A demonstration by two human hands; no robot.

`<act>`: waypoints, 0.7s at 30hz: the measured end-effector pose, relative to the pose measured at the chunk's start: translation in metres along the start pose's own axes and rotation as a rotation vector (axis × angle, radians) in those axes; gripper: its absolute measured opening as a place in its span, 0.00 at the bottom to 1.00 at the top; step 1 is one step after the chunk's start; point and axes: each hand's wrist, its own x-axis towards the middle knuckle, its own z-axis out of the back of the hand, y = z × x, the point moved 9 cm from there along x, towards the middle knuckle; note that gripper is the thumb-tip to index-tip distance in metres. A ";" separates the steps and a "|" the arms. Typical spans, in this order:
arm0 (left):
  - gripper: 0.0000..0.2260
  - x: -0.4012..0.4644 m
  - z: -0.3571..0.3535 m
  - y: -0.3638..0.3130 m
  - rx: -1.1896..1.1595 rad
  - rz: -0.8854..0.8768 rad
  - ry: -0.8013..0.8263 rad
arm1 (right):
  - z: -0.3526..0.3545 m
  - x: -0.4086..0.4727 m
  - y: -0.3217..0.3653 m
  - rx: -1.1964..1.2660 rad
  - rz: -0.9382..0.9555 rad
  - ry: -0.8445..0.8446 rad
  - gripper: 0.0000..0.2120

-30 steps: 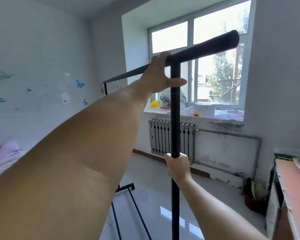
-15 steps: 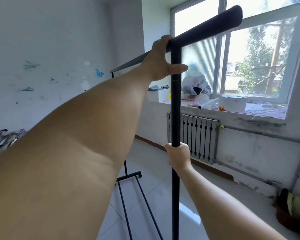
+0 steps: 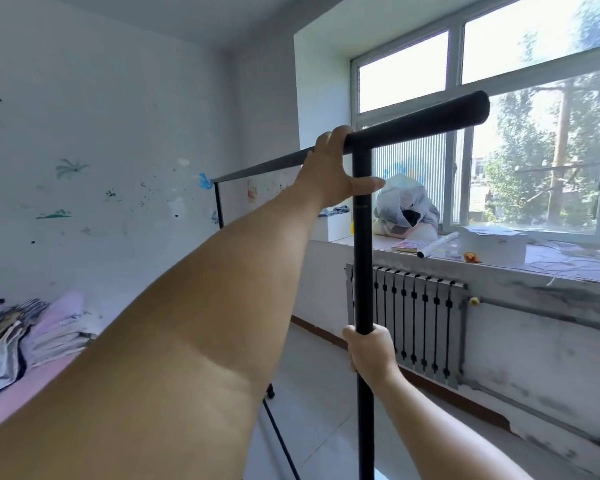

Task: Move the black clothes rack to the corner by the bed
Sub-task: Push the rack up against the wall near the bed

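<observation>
The black clothes rack (image 3: 363, 258) fills the middle of the head view, with its near upright pole straight in front of me and its top bar running back toward the far wall. My left hand (image 3: 333, 171) grips the top bar just left of the joint with the upright. My right hand (image 3: 373, 353) is wrapped around the upright lower down. The rack's far upright (image 3: 218, 206) stands close to the corner. Its base rails and a castor (image 3: 270, 393) show behind my left arm. The bed (image 3: 21, 386), with a pink sheet and folded bedding, lies at the left.
A grey radiator (image 3: 416, 323) hangs under the window sill (image 3: 499, 268) on the right. The sill holds a plastic bag, a book, a rolled paper and a white box. Pale floor tiles lie between the rack and the radiator. The left wall is marked with paint spots.
The view has swung left and the bed has come into sight. The rack sits nearer the radiator and the far corner. Both hands keep the same grip.
</observation>
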 end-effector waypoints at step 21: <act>0.36 0.146 -0.079 0.173 0.089 0.155 -0.048 | -0.086 0.235 -0.041 0.034 -0.014 0.188 0.11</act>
